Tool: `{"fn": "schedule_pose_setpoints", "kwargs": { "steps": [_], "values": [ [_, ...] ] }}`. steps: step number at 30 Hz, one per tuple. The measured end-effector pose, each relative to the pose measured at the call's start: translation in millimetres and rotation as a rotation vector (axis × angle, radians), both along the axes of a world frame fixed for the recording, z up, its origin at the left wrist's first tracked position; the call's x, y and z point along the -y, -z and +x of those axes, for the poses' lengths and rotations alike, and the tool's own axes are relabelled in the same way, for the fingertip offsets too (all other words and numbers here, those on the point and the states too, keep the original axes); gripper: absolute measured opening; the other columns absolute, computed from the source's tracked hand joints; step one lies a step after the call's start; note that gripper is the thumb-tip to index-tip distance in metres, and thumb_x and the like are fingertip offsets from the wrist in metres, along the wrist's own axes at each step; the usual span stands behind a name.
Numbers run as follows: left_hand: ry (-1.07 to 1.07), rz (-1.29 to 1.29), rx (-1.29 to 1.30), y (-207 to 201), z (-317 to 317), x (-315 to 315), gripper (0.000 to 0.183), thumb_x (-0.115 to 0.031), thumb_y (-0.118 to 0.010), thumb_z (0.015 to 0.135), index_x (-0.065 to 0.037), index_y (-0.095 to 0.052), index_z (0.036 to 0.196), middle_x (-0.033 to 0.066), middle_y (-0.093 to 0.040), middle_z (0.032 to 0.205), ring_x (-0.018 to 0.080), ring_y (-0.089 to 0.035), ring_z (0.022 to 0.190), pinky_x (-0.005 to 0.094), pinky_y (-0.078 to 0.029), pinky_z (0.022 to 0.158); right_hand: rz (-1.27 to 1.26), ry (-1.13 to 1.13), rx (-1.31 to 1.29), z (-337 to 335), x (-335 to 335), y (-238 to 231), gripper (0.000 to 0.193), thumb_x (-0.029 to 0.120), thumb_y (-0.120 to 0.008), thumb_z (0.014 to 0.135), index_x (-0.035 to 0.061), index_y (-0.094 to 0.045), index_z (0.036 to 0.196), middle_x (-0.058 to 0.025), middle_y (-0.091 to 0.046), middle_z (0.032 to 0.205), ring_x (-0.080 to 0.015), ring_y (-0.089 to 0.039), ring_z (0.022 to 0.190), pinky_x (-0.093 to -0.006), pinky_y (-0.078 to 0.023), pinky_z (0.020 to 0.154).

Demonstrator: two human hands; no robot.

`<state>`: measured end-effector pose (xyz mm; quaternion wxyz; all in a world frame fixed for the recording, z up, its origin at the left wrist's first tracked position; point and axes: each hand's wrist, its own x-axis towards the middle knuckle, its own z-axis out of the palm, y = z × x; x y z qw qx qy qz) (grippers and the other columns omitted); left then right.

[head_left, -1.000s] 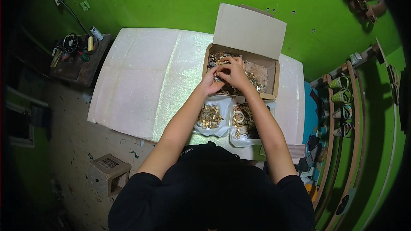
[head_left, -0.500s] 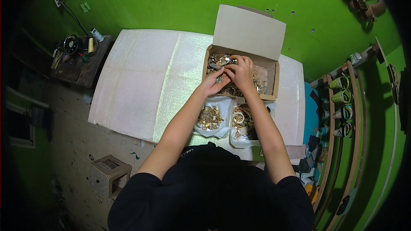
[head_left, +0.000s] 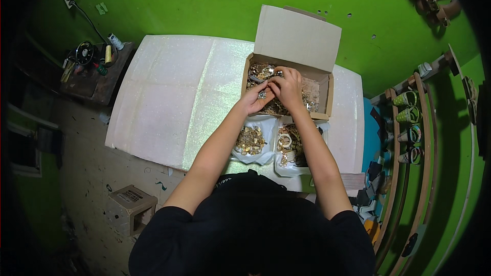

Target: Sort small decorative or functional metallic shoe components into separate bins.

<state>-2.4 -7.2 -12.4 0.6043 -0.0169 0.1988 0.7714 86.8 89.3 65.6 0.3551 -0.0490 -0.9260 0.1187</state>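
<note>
An open cardboard box (head_left: 330,97), its lid raised, holds a jumble of small gold and silver metal pieces (head_left: 312,103). Over its left half my two hands meet. My left hand (head_left: 255,100) is palm up with its fingers curled in, pinching at the fingertips. From the right, my right hand (head_left: 288,88) reaches over with bent fingers against those fingertips. Whatever sits between them is too small to name. Below the box stand a white plastic-lined tray (head_left: 267,157) of gold-coloured pieces and a clear tub (head_left: 292,171) with cream rings and dark strands.
A shimmering white sheet (head_left: 158,82) covers the table. At the left, a small dark table (head_left: 87,84) bears thread spools. A stool (head_left: 132,205) stands on the floor at lower left. Racks with sandals (head_left: 408,115) line the right wall.
My hands stay over the box with only a slight shift of the fingers. The box and both containers have not moved.
</note>
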Motion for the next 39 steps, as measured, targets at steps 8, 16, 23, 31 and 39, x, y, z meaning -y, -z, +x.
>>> {"fn": "schedule_pose_setpoints", "kwargs": {
  "steps": [8, 16, 23, 31, 39],
  "values": [
    [-0.025, -0.005, -0.043, 1, 2, -2, 0.018, -0.018, -0.046, 0.085, -0.003, -0.048, 0.095, 0.0057, -0.049, 0.082, 0.0153, -0.054, 0.080, 0.0265, -0.051, 0.074, -0.002, 0.027, -0.008, 0, 3, 4, 0.008, 0.015, -0.061, 0.064, 0.0080, -0.061, 0.067, -0.0035, -0.053, 0.093, -0.0228, -0.045, 0.091, -0.0397, -0.030, 0.085],
    [-0.022, 0.020, -0.008, 6, -2, -4, 0.017, -0.018, -0.046, 0.086, -0.003, -0.049, 0.093, 0.0051, -0.049, 0.082, 0.0127, -0.054, 0.078, 0.0253, -0.051, 0.071, 0.018, 0.011, 0.003, -2, 7, 11, 0.009, 0.014, -0.060, 0.066, 0.0069, -0.057, 0.071, -0.0052, -0.051, 0.088, -0.0236, -0.046, 0.089, -0.0384, -0.031, 0.083],
    [-0.005, 0.044, -0.014, 1, -1, 0, 0.021, -0.021, -0.047, 0.085, -0.001, -0.048, 0.092, 0.0058, -0.049, 0.083, 0.0137, -0.053, 0.082, 0.0246, -0.050, 0.074, -0.204, 0.056, -0.036, 4, 8, 19, 0.011, 0.016, -0.061, 0.067, 0.0071, -0.058, 0.073, -0.0061, -0.051, 0.089, -0.0249, -0.046, 0.088, -0.0368, -0.032, 0.081],
    [-0.012, 0.015, -0.048, -2, 1, 0, 0.024, -0.024, -0.048, 0.084, -0.001, -0.049, 0.090, 0.0071, -0.048, 0.086, 0.0154, -0.053, 0.085, 0.0253, -0.049, 0.078, -0.304, 0.062, -0.038, 7, 2, 21, 0.011, 0.016, -0.063, 0.067, 0.0063, -0.058, 0.072, -0.0070, -0.050, 0.090, -0.0250, -0.044, 0.090, -0.0362, -0.034, 0.080],
    [-0.027, -0.001, -0.044, 4, 0, -3, 0.027, -0.027, -0.049, 0.082, -0.001, -0.049, 0.089, 0.0063, -0.048, 0.083, 0.0146, -0.053, 0.082, 0.0243, -0.050, 0.075, -0.386, -0.049, -0.057, 11, 9, 14, 0.011, 0.013, -0.059, 0.070, 0.0036, -0.056, 0.074, -0.0099, -0.049, 0.090, -0.0275, -0.043, 0.089, -0.0363, -0.033, 0.081]
  ]
}}
